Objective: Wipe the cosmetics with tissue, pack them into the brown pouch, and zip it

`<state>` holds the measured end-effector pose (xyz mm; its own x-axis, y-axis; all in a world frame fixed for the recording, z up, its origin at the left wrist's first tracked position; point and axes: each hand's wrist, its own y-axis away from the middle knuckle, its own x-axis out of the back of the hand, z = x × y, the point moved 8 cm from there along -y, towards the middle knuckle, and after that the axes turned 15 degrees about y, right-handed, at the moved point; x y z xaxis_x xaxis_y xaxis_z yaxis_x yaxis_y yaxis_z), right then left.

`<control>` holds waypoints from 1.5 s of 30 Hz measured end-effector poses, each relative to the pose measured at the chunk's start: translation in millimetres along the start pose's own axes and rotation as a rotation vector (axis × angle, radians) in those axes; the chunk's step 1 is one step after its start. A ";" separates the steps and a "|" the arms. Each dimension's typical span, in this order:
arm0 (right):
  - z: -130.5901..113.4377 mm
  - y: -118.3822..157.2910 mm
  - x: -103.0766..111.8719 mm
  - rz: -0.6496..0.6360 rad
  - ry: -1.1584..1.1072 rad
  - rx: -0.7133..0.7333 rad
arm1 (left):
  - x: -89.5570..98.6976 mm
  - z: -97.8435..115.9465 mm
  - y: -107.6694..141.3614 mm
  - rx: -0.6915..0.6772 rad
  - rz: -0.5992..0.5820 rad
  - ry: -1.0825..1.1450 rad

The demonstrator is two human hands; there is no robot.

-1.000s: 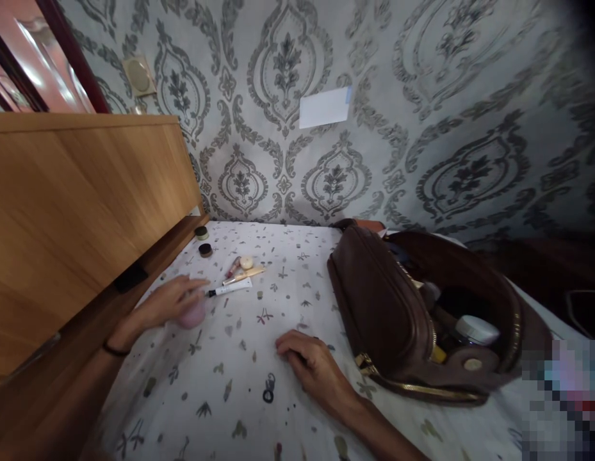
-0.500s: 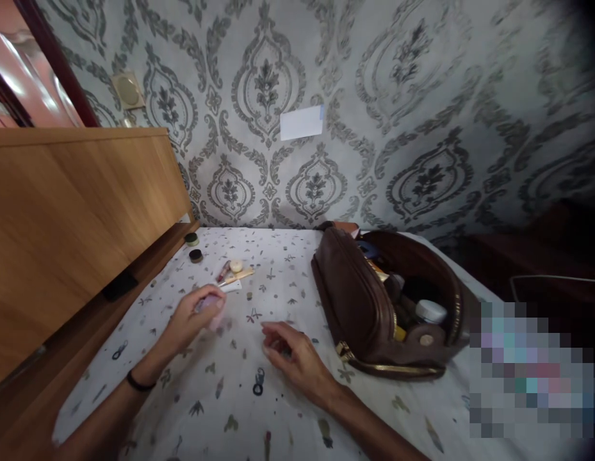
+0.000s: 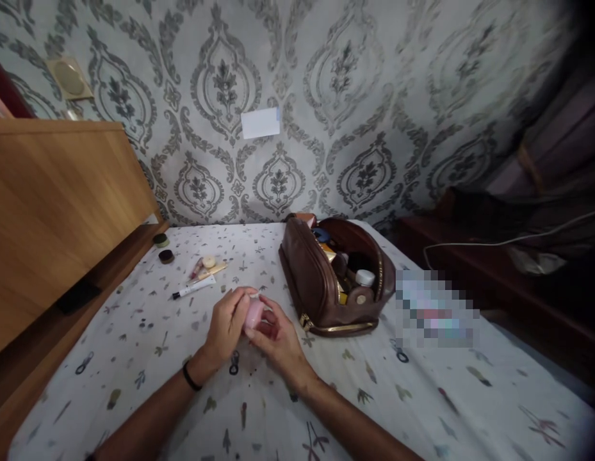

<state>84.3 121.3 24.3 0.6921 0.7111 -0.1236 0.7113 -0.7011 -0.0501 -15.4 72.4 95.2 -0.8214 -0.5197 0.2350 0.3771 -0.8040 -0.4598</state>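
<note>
No lettering, brand or number can be read; any print on the small, rounded pink container (image 3: 253, 315), on the slim white tube with a black cap (image 3: 198, 287) or on the white rectangular card with a blue corner (image 3: 259, 123) is too small or blurred to tell.

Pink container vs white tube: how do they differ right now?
Position: the pink container is held between the left hand and right hand; the white tube lies on the patterned sheet.
Shape: the pink container looks chunky and rounded; the white tube is long and slim.
Color: the pink container is pale pink; the white tube has a black end.
Shared: both sit left of the brown bag in view.
</note>
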 end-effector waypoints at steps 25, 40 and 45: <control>-15.3 4.7 -2.4 -0.080 -0.344 -0.060 | -9.1 -12.0 21.6 0.180 -0.166 0.381; -4.6 2.5 -1.4 -0.213 -0.121 -0.071 | -10.2 -12.1 17.9 0.127 -0.311 0.353; -1.1 1.8 -2.3 -0.214 -0.014 -0.066 | 11.1 -16.1 13.2 0.131 -0.121 0.130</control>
<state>84.1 118.5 25.5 0.5234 0.8420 -0.1309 0.8484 -0.5292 -0.0121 -26.4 60.7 77.9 -0.9089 -0.3828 0.1655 0.3183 -0.8931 -0.3177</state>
